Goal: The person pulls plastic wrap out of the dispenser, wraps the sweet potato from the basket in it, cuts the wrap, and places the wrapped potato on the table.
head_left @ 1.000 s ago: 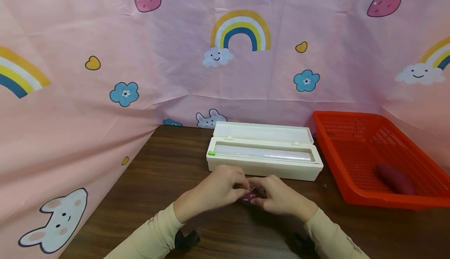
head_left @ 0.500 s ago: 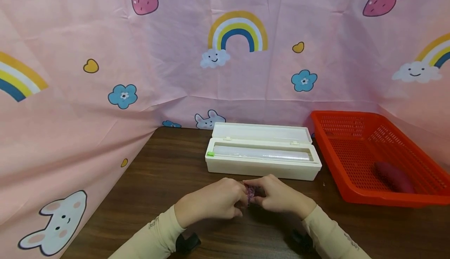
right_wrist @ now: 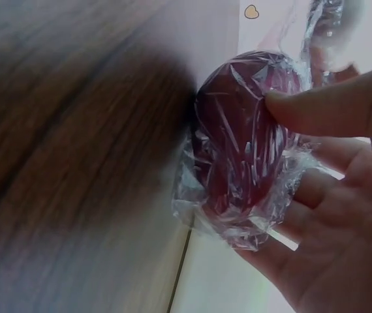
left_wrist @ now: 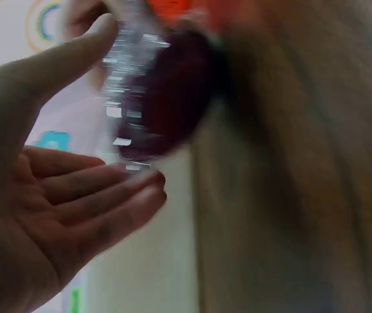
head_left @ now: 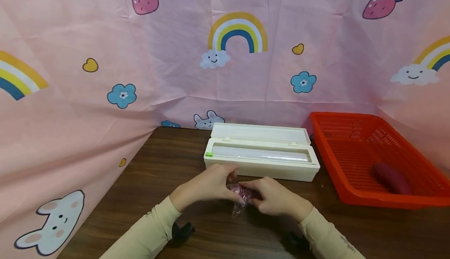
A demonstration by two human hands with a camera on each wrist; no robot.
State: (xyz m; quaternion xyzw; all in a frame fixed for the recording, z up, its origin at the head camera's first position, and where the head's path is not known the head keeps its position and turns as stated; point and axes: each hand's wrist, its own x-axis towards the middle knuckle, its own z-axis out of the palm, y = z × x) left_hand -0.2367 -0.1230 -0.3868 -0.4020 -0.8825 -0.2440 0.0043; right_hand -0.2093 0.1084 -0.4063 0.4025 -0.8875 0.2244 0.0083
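Observation:
A dark red sweet potato (head_left: pixel 242 193), wrapped in crinkled clear cling film, is between both hands just above the table. My right hand (head_left: pixel 277 197) holds it from the right; in the right wrist view the thumb presses on the wrapped sweet potato (right_wrist: pixel 241 124) and the fingers lie behind it. On the other side, my left hand (head_left: pixel 207 184) has thumb and fingers spread apart near the film's loose end. Through the left wrist view, blurred by motion, the extended fingers (left_wrist: pixel 101 202) lie beside the film; whether they touch it I cannot tell.
Behind the hands stands a white cling film box (head_left: pixel 261 169), its lid (head_left: pixel 260 133) raised and the film roll (head_left: pixel 260 153) visible. At right, a red plastic basket (head_left: pixel 351 188) holds another sweet potato (head_left: pixel 391 177). A printed pink cloth (head_left: pixel 168 75) hangs around the dark wooden table (head_left: pixel 151 184).
My left hand first pinches at the film, then closes around the sweet potato's end, and now has spread away from it, uncovering the film. My right hand keeps its hold.

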